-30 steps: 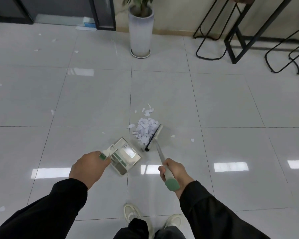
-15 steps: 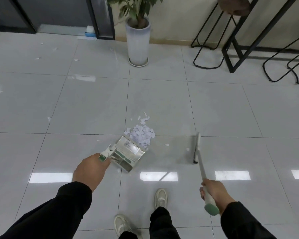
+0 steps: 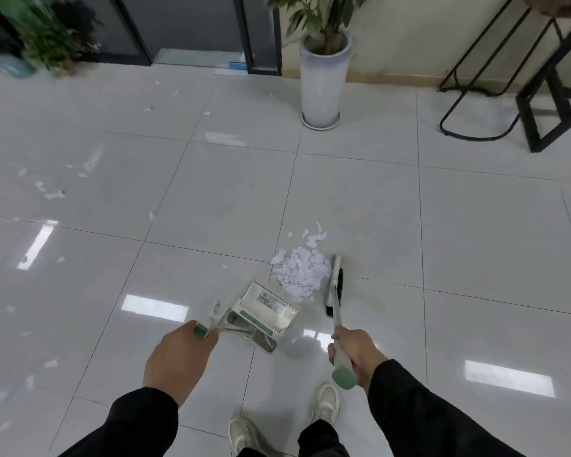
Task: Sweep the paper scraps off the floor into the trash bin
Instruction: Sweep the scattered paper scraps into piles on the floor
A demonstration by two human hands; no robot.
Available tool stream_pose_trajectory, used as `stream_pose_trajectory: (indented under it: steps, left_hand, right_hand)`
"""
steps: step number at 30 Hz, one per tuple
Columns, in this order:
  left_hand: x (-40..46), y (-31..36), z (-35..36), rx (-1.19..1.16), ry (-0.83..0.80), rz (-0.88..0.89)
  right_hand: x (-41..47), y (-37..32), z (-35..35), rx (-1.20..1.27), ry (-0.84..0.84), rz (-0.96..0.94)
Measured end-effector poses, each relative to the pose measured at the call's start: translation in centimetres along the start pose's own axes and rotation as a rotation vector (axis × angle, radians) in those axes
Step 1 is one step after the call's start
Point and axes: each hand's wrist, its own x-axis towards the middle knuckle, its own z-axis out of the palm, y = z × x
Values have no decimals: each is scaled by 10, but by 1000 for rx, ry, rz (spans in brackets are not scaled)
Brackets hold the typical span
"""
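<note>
A person's left hand (image 3: 178, 354) grips the handle of a dustpan (image 3: 261, 316) resting on the tiled floor (image 3: 475, 242), and the right hand (image 3: 355, 352) grips a brush (image 3: 335, 285) set just right of a gathered pile of paper scraps (image 3: 300, 275). The pile lies just beyond the pan's mouth, not yet inside. Loose scraps (image 3: 51, 192) remain scattered far left, and no trash bin is in view, so most of the job seems left.

Open tile left; planter (image 3: 323, 80), black frames (image 3: 541, 103) far ahead.
</note>
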Motion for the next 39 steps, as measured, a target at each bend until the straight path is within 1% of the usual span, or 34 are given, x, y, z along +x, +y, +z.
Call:
stream_pose_trajectory:
  steps: [3, 4, 6, 8, 10, 11, 12, 13, 15, 16, 17, 18, 19, 20, 21, 22, 24, 25, 27, 28, 30, 31, 33, 36, 39]
  left_hand:
    - [8, -11, -13, 14, 4, -20]
    - [10, -10, -13, 3, 7, -21]
    - [21, -22, -26, -15, 20, -24]
    - [32, -32, -34, -24, 16, -35]
    - [47, -36, -39, 6, 10, -38]
    - [58, -45, -48, 5, 5, -29]
    - [68, -51, -57, 18, 6, 1]
    - [73, -45, -54, 18, 6, 7]
    - [102, -65, -76, 5, 4, 92]
    - [111, -63, -76, 10, 5, 99]
    - [131, -83, -89, 3, -9, 118]
    - [148, -100, -100, 39, -25, 173]
    - [153, -98, -100, 83, -25, 199]
    - [172, -119, -114, 106, -46, 220]
    - [182, -134, -129, 73, -51, 223]
    - [183, -132, -130, 36, -52, 226]
    - [205, -163, -157, 22, -76, 234]
    - [205, -161, -160, 17, -55, 245]
    - [226, -186, -185, 15, -57, 247]
    - [228, -189, -185, 17, -49, 253]
    - [243, -218, -206, 8, -48, 231]
    - [243, -221, -207, 1, -48, 231]
    - [257, -246, -223, -17, -52, 212]
    - [270, -270, -236, -29, -45, 183]
    - [280, -290, -244, 34, -38, 146]
  right_hand:
    - [5, -26, 15, -67, -37, -7]
    - [6, -35, 10, -59, -34, -6]
    - [6, -42, 23, -37, -46, 3]
    - [-2, -40, 32, -41, -22, -15]
    - [-10, -27, 36, -79, 9, -27]
    - [-15, -15, 51, -87, 36, -37]
    - [-21, -2, 61, -86, 61, -37]
    - [-26, 5, 54, -100, 85, -31]
    - [-37, 34, 83, -68, 154, -43]
    - [-40, 38, 78, -81, 169, -53]
    - [-44, 54, 99, -61, 219, -68]
    - [-48, 69, 115, -48, 248, -65]
    - [-52, 71, 111, -73, 260, -67]
    - [-54, 87, 135, -60, 303, -66]
    - [-58, 102, 155, -27, 324, -49]
    - [-60, 104, 153, -19, 333, -48]
    - [-63, 133, 199, 28, 368, -18]
    - [-64, 137, 202, 32, 362, -11]
    - [-63, 158, 246, 85, 339, 25]
    - [-61, 163, 251, 113, 323, 40]
    - [-55, 179, 299, 137, 268, 88]
    - [-53, 182, 310, 161, 244, 101]
    - [-46, 191, 365, 169, 202, 105]
    - [-38, 188, 431, 208, 145, 69]
    - [-30, 171, 484, 247, 68, 60]
